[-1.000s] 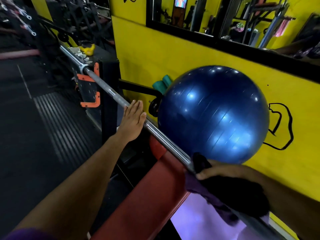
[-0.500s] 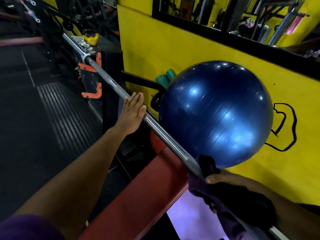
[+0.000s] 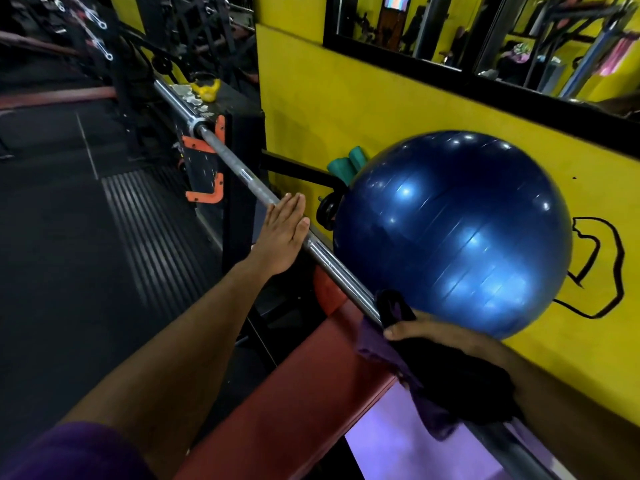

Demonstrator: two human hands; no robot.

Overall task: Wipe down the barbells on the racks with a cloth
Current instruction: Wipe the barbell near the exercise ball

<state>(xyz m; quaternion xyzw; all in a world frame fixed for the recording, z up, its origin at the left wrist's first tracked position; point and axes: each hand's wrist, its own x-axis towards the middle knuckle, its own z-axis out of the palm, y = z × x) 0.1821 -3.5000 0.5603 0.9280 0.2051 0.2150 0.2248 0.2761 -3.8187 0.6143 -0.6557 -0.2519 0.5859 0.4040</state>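
Note:
A steel barbell runs diagonally from the upper left to the lower right, resting in an orange hook on a black rack. My left hand lies flat on the bar with straight fingers, a little past the rack. Lower down the bar, my right hand grips a dark purple and black cloth that is wrapped around the bar. The cloth hides the bar under my right hand.
A big blue exercise ball sits against the yellow wall just behind the bar. A red bench pad lies below the bar. A yellow kettlebell stands on a box at the far end. Dark rubber floor spreads left.
My right hand and the cloth sit slightly further up the bar toward my left hand than half a second ago. My left hand has stayed flat on the bar.

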